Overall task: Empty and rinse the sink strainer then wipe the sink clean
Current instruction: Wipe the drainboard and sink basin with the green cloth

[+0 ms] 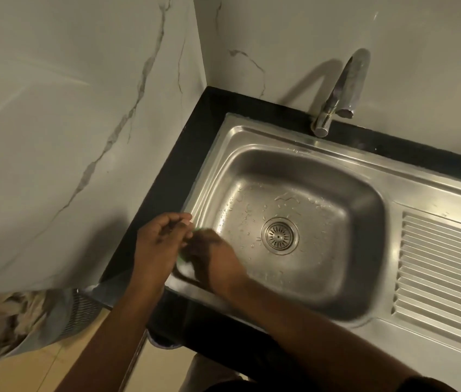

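Fingers of both hands, left hand (pixel 159 244) and right hand (pixel 215 260), grasp a green scrubber (pixel 184 257) at the sink (pixel 294 154) edge

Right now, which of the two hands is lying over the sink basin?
The right hand: it reaches over the near-left corner of the sink, beside a green thing. The left hand stays over the black counter edge.

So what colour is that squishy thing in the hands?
Green: the scrubber peeks out between the left hand and right hand in the head view, mostly hidden.
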`<control>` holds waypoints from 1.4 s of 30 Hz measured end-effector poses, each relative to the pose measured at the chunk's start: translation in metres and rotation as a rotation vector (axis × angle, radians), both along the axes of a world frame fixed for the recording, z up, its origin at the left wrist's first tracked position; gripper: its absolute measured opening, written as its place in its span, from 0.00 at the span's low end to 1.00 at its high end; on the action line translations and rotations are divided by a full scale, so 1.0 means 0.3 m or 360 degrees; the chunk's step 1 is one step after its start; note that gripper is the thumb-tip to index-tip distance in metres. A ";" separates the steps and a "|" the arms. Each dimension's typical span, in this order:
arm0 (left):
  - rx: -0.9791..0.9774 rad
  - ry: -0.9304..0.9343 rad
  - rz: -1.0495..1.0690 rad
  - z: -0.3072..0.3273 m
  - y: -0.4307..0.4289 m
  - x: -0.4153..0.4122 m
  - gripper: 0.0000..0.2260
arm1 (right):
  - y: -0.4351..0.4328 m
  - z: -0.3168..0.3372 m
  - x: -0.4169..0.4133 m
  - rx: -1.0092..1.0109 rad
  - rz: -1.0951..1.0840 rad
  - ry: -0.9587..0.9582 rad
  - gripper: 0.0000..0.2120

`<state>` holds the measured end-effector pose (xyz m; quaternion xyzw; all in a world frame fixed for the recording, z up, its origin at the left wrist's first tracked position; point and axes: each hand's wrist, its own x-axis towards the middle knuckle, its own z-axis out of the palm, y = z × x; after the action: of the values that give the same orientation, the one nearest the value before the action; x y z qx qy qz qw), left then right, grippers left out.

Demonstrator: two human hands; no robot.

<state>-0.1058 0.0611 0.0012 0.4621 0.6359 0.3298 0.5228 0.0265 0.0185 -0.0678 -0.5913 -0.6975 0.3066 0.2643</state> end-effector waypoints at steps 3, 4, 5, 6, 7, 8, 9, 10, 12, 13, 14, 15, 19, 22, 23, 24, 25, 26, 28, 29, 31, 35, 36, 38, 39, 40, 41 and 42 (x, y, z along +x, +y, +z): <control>0.0003 0.0005 -0.0012 -0.004 0.011 0.027 0.07 | -0.069 0.013 0.019 0.0044 0.0241 0.0076 0.12; 0.0005 -0.0005 -0.0023 -0.004 0.015 0.040 0.07 | -0.077 0.019 0.036 0.0001 0.0246 0.0096 0.13; 0.0012 -0.0016 -0.0043 -0.004 0.017 0.051 0.08 | -0.088 0.026 0.060 -0.0048 0.0261 0.0093 0.14; 0.0021 -0.0036 -0.0067 -0.003 0.019 0.065 0.09 | -0.105 0.030 0.089 -0.0111 0.0296 0.0090 0.14; 0.0030 -0.0060 -0.0089 -0.005 0.021 0.079 0.10 | -0.123 0.031 0.124 -0.0143 0.0324 0.0100 0.14; 0.0036 -0.0078 -0.0107 -0.007 0.023 0.088 0.10 | -0.146 0.025 0.161 -0.0156 0.0352 0.0144 0.14; 0.0039 -0.0093 -0.0131 -0.010 0.025 0.100 0.10 | -0.172 0.020 0.205 -0.0165 0.0383 0.0164 0.13; 0.0041 -0.0107 -0.0152 -0.011 0.026 0.113 0.10 | -0.200 0.017 0.249 -0.0178 0.0385 0.0186 0.13; 0.0035 -0.0129 -0.0176 -0.016 0.033 0.135 0.10 | -0.247 0.023 0.335 -0.0228 0.0374 0.0216 0.13; 0.0032 -0.0131 -0.0188 -0.020 0.036 0.144 0.10 | -0.262 0.030 0.381 -0.0265 0.0413 0.0214 0.12; 0.0023 -0.0137 -0.0205 -0.021 0.039 0.157 0.11 | -0.270 0.039 0.434 -0.0300 0.0479 0.0191 0.12; 0.0019 -0.0139 -0.0228 -0.022 0.041 0.168 0.12 | -0.268 0.053 0.490 -0.0327 0.0541 0.0139 0.12; 0.0015 -0.0169 -0.0298 -0.029 0.043 0.202 0.08 | -0.206 0.099 0.739 -0.0135 -0.0134 -0.0011 0.13; 0.0003 -0.0178 -0.0335 -0.047 0.045 0.219 0.07 | -0.146 0.130 0.922 0.0155 -0.1139 -0.0114 0.14; 0.0002 -0.0181 -0.0349 -0.049 0.045 0.224 0.06 | -0.125 0.135 0.976 0.0203 -0.1400 -0.0152 0.14; -0.0005 -0.0195 -0.0361 -0.049 0.046 0.229 0.05 | -0.102 0.129 1.025 0.0234 -0.1617 -0.0203 0.14; -0.0001 -0.0198 -0.0368 -0.053 0.046 0.232 0.07 | -0.077 0.115 1.067 0.0239 -0.1778 -0.0267 0.14; -0.0012 -0.0205 -0.0363 -0.056 0.048 0.234 0.09 | -0.049 0.096 1.096 0.0209 -0.1880 -0.0321 0.14; -0.0014 -0.0186 -0.0376 -0.064 0.053 0.235 0.06 | 0.011 0.050 1.111 0.0049 -0.1936 -0.0369 0.17; -0.0016 -0.0177 -0.0383 -0.069 0.057 0.233 0.06 | 0.041 0.025 1.100 -0.0026 -0.1931 -0.0389 0.18; -0.0029 -0.0159 -0.0378 -0.078 0.068 0.226 0.10 | 0.092 -0.012 1.061 -0.0058 -0.1941 -0.0399 0.19; -0.0072 -0.0123 -0.0406 -0.080 0.074 0.201 0.09 | 0.209 -0.048 0.907 0.0057 -0.1683 -0.0437 0.18; -0.0080 -0.0118 -0.0402 -0.081 0.076 0.193 0.09 | 0.256 -0.056 0.846 0.0080 -0.1569 -0.0432 0.18; -0.0089 -0.0110 -0.0392 -0.082 0.085 0.174 0.12 | 0.354 -0.069 0.710 0.0102 -0.1427 -0.0334 0.22; -0.0086 -0.0111 -0.0393 -0.080 0.092 0.163 0.12 | 0.396 -0.072 0.643 0.0094 -0.1431 -0.0259 0.25; -0.0081 -0.0113 -0.0391 -0.079 0.099 0.150 0.13 | 0.433 -0.071 0.585 0.0092 -0.1479 -0.0181 0.27; -0.0078 -0.0111 -0.0383 -0.080 0.104 0.135 0.12 | 0.466 -0.065 0.536 0.0098 -0.1515 -0.0114 0.27; -0.0076 -0.0104 -0.0372 -0.082 0.109 0.120 0.11 | 0.494 -0.056 0.495 0.0109 -0.1489 -0.0075 0.26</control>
<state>-0.0697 0.0937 -0.0233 0.5095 0.5679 0.2664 0.5890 0.1750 0.1667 -0.0846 -0.8399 -0.3715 0.1178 0.3777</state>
